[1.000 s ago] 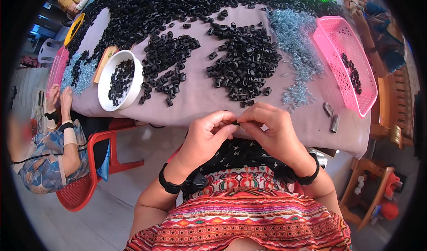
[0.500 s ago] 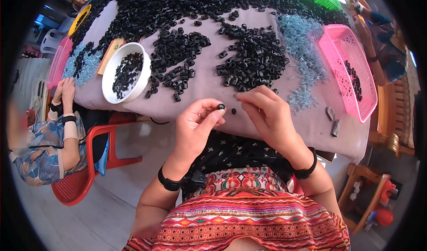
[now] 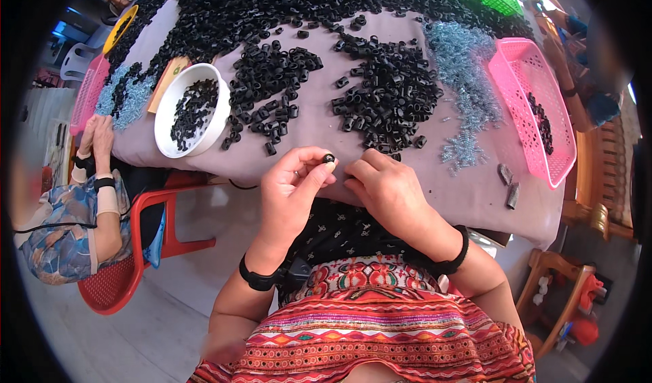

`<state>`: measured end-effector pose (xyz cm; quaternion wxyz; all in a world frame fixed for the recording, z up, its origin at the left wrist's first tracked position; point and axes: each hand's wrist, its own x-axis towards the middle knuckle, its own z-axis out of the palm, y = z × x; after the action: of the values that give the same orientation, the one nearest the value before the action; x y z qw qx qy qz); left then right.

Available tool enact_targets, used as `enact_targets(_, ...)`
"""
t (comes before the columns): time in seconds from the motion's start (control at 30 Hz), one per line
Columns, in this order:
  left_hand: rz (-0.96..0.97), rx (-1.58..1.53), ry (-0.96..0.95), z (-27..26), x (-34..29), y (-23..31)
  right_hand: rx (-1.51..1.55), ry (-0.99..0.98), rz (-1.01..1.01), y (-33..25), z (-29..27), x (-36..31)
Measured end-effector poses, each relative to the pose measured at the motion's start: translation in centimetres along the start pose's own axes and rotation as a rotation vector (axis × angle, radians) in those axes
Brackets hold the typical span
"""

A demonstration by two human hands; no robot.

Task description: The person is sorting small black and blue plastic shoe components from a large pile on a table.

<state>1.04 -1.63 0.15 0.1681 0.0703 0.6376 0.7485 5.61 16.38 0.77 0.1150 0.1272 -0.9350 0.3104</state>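
A small black cap [image 3: 329, 158] is pinched between the thumb and forefinger of my left hand [image 3: 291, 183], its round open end facing up. Close by on the right, my right hand [image 3: 388, 185] has its fingers bent and drawn together over the table's near edge. What its fingertips hold, if anything, is hidden. Beyond my hands lie two heaps of similar black caps, the right heap [image 3: 387, 91] and the left heap [image 3: 268, 77]. A pile of small clear bluish plastic pieces [image 3: 465, 77] spreads to the right of them.
A white bowl [image 3: 221, 115] holding small black pieces stands at left. A pink basket [image 3: 509, 104] with black pieces stands at right, near two dark scraps [image 3: 513, 195]. A large mass of black caps [image 3: 285, 3] covers the far table. Another person's hands [image 3: 100, 135] rest at the left edge.
My right hand has come down and left toward my left hand, its fingers closing in. The small black disc on the cloth between my hands is no longer visible. My left hand shifted slightly left.
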Motion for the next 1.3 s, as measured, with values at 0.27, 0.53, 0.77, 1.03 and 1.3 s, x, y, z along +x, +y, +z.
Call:
enact_targets(0.27, 0.013, 0.03, -0.023, 0.4, 0.0, -0.1, 0.007, 0.021, -0.004, 0.2, -0.4, 0.0)
enact_targets(0.53, -0.046, 0.055, -0.166, 1.6, -0.4, 0.4, 0.554, 0.051, 0.354, 0.3, -3.2, -0.9)
enact_targets(0.77, -0.087, 0.149, -0.325, 3.0, 0.2, 0.4, 0.849, 0.022, 0.434, 1.7, -3.8, -1.3)
enact_targets(1.03, -0.173, 0.07, -0.338, 3.4, 0.5, 0.2, 0.898, -0.07, 0.562, 0.9, -5.3, -1.4)
enact_targets(1.3, -0.159, 0.065, -0.337, 3.3, 0.4, 0.1, 0.843, -0.027, 0.46, 2.1, -4.5, -2.0)
